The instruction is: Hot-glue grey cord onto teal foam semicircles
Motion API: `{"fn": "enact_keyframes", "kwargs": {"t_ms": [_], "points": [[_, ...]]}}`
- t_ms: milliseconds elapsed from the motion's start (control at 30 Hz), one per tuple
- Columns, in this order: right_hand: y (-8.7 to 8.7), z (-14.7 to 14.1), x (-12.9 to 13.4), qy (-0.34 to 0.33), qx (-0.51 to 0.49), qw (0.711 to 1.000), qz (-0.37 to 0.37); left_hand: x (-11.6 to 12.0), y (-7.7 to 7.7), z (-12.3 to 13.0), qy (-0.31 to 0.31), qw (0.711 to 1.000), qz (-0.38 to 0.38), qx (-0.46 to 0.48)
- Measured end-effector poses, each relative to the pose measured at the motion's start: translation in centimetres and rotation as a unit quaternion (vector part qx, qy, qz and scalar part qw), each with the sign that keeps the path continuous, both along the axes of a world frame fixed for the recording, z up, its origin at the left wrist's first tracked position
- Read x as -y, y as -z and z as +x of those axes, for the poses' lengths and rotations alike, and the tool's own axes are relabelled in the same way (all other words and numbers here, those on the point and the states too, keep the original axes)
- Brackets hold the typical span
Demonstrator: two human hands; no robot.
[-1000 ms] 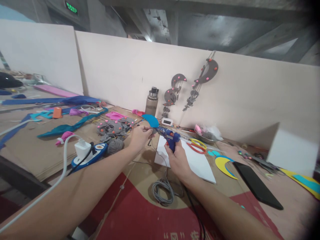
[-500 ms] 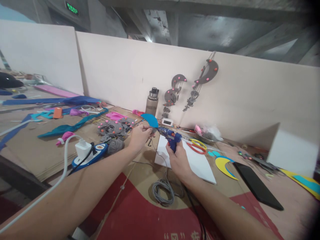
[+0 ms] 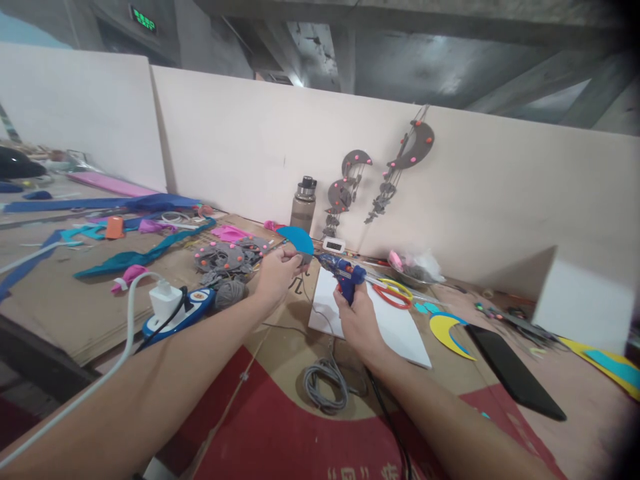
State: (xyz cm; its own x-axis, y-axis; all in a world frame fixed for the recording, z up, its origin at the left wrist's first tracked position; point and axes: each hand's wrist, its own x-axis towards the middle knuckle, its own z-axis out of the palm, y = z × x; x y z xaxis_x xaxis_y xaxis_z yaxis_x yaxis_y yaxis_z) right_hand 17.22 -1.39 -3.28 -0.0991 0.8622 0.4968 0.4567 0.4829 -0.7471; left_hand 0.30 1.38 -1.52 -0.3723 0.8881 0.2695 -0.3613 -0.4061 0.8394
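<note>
My left hand (image 3: 279, 275) pinches a blue crescent-shaped piece (image 3: 299, 238), with a small grey piece (image 3: 303, 258) under the fingertips. My right hand (image 3: 358, 315) is wrapped round the handle of a blue glue gun (image 3: 346, 273). The gun's nozzle points left and reaches close to the edge of the blue crescent; whether it touches I cannot tell. Beneath the gun lies a white sheet or board (image 3: 395, 327). A grey cord runs from near my left hand down to a coil of grey cord (image 3: 326, 385) on the cardboard.
A power strip (image 3: 181, 313) with a white plug and a ball of grey yarn (image 3: 230, 293) lie left. Behind stands a bottle (image 3: 303, 207). Rightward are scissors (image 3: 393, 293), a yellow crescent (image 3: 447, 335) and a black phone-like slab (image 3: 515, 370). Grey moon hangings (image 3: 419, 147) hang on the white partition.
The blue crescent has turned slightly in my left hand and shifted a little left. My right hand still holds the glue gun close to it, almost unmoved.
</note>
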Motion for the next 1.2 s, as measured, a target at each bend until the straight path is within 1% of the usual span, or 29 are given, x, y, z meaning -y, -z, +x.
{"fn": "enact_keyframes", "kwargs": {"t_ms": [100,233,333,400,467,533,633,667,700,733,767,800,833,867,900,933,967,1000,1067,1133,1200], "points": [[0.2,0.1,-0.5,-0.005,-0.033,0.999,-0.018,0.3,-0.4,0.0,0.0,1.0,-0.006,0.001],[-0.1,0.6,-1.5,-0.008,-0.075,0.993,-0.092,0.6,-0.6,-0.1,0.001,1.0,-0.016,0.02],[-0.5,1.5,-2.7,-0.003,-0.046,0.987,-0.153,0.4,-0.4,-0.1,0.014,0.999,-0.019,0.027],[-0.5,2.3,-3.6,0.014,0.015,0.985,-0.172,0.2,-0.1,-0.1,0.014,1.0,-0.019,0.018],[-0.4,3.0,-4.3,0.045,0.104,0.981,-0.155,0.0,0.3,0.0,0.014,1.0,-0.019,0.001],[-0.4,3.5,-4.5,0.083,0.21,0.968,-0.112,0.0,0.6,0.2,0.022,0.999,-0.021,-0.017],[-1.0,3.7,-3.7,0.161,0.348,0.923,-0.029,0.2,0.8,0.6,0.037,0.998,-0.021,-0.041],[-1.3,3.7,-3.3,0.189,0.37,0.91,0.002,0.3,0.8,0.7,0.04,0.998,-0.019,-0.049],[-1.7,3.6,-2.8,0.206,0.375,0.903,0.034,0.5,0.7,0.9,0.04,0.997,-0.017,-0.057],[-2.0,3.3,-2.4,0.207,0.36,0.908,0.062,0.7,0.6,1.0,0.036,0.997,-0.016,-0.069],[-2.3,3.0,-2.0,0.187,0.329,0.922,0.083,1.0,0.4,1.2,0.03,0.996,-0.015,-0.086],[-2.4,2.5,-1.7,0.148,0.282,0.943,0.091,1.3,0.2,1.4,0.021,0.994,-0.012,-0.107],[-2.4,1.9,-1.5,0.098,0.22,0.967,0.085,1.6,0.1,1.5,0.012,0.991,-0.007,-0.134],[-2.2,1.3,-1.4,0.046,0.147,0.986,0.061,1.9,-0.1,1.7,0.001,0.986,0.001,-0.165],[-1.9,0.6,-1.3,-0.002,0.066,0.998,0.024,2.2,-0.3,1.8,-0.008,0.98,0.013,-0.198],[-1.5,-0.2,-1.2,-0.046,-0.02,0.999,-0.014,2.5,-0.4,2.0,-0.021,0.972,0.027,-0.233],[-1.2,-0.9,-1.0,-0.086,-0.103,0.99,-0.045,2.8,-0.5,2.1,-0.035,0.962,0.043,-0.266],[-0.8,-1.5,-0.9,-0.119,-0.181,0.973,-0.073,3.1,-0.6,2.1,-0.05,0.951,0.058,-0.298],[-0.6,-2.4,-0.3,-0.164,-0.296,0.931,-0.136,3.5,-0.8,2.2,-0.077,0.93,0.08,-0.349],[-1.0,-2.8,0.5,-0.193,-0.362,0.89,-0.197,3.7,-0.9,2.2,-0.087,0.917,0.087,-0.38],[-1.7,-2.9,1.3,-0.215,-0.386,0.863,-0.243,3.8,-0.9,2.2,-0.086,0.914,0.081,-0.387]]}}
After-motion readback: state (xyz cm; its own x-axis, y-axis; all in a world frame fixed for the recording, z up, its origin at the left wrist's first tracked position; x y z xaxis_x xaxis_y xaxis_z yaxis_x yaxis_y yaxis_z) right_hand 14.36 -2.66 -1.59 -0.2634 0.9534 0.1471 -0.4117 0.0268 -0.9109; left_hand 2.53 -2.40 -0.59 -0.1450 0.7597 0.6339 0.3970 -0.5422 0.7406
